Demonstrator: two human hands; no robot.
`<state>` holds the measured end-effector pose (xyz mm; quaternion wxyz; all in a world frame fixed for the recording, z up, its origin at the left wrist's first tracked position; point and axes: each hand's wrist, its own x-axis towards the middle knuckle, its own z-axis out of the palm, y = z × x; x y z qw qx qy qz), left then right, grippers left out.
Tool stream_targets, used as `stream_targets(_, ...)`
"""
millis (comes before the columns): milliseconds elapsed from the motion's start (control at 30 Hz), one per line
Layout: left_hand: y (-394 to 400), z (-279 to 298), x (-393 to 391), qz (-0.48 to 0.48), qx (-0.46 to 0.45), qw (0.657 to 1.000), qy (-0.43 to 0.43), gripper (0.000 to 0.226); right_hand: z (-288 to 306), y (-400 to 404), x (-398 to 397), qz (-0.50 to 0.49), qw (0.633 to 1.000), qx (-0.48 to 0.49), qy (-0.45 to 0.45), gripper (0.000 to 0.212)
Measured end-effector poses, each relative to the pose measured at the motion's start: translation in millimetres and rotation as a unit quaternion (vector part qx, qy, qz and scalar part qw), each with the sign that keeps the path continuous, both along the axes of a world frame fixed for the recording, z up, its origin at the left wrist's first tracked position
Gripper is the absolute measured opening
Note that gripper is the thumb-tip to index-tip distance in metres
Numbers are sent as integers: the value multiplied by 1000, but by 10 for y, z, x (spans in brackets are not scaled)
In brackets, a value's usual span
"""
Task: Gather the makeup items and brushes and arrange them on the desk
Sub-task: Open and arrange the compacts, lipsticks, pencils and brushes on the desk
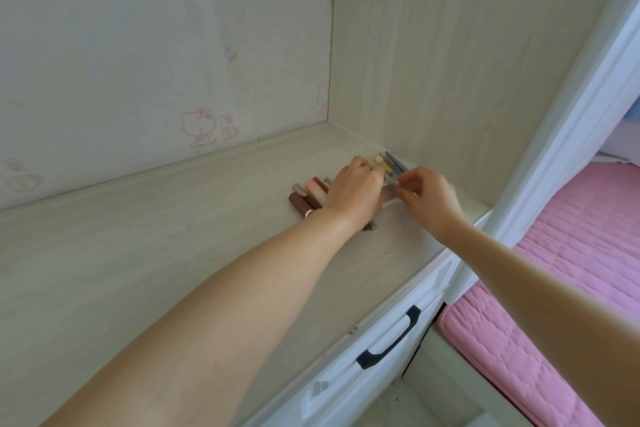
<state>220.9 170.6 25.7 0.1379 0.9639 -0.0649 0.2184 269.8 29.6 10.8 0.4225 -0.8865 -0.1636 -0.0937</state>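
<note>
Pinching a small clear case [393,192] between curled fingers just right of the frame's centre, the right hand [431,199] and left hand [355,192] meet on the pale desk [173,253], beside brown makeup tubes [306,199] and brushes [391,163].

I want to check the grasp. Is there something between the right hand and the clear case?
Nothing visible. The right hand already pinches the clear case at its right end, and the left hand touches its other side.
</note>
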Motion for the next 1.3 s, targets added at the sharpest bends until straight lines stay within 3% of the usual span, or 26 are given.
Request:
stream_targets(133, -9, 23, -132, -4, -66, 997, -26, 15, 97, -59, -134, 8, 997, 80, 5, 20)
stream_targets(333, 99, 104, -498, -27, -259, 965, -22, 7, 217, -35, -537, 49, 974, 209, 71, 17)
stream_targets(567, 334, 165, -1245, -37, -587, 808, 11, 13, 429, 247, -1170, 116, 952, 256, 117, 15)
stream_targets(867, 808, 245, -2278, -30, -734, 679, 8, 14, 590, 759, -1975, 200, 899, 302, 247, 12)
stream_targets(967, 974, 273, -2598, -17, -745, 666, 14, 14, 605, 967, -2230, 237, 899, 267, 255, 12)
stream_targets(1133, 1254, 303, -3073, 4, -731, 681, 42, 25, 611, 1289, -2579, 305, 918, 150, 206, 21)
stream_targets(1300, 1527, 292, -3456, 17, -736, 676, 23, 27, 652, 1576, -2854, 358, 920, 63, 142, 7)
